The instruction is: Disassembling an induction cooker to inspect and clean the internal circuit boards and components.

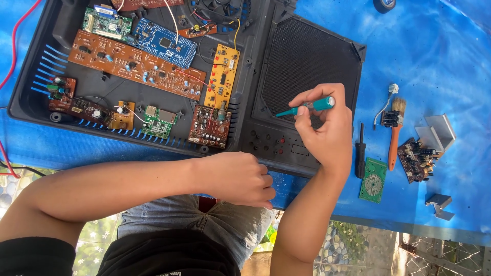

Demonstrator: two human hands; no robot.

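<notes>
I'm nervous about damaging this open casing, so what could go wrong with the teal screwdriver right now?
The teal screwdriver in the right hand points at the black mesh panel; a slip might scratch it. The left hand rests at the casing edge, near loose white wires that could snag.

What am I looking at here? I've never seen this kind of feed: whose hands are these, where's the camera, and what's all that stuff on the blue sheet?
There is one view, from a camera worn on a person's head, looking down at their own bare hands. No robot is involved. The right hand holds a teal screwdriver, its tip over the black plastic casing. The left hand rests closed at the casing's near edge, holding nothing visible. Inside the open casing lie several circuit boards: a long brown board, a blue board, a yellow board. On the blue sheet to the right lie a black screwdriver, a small brush and a green board.
</notes>
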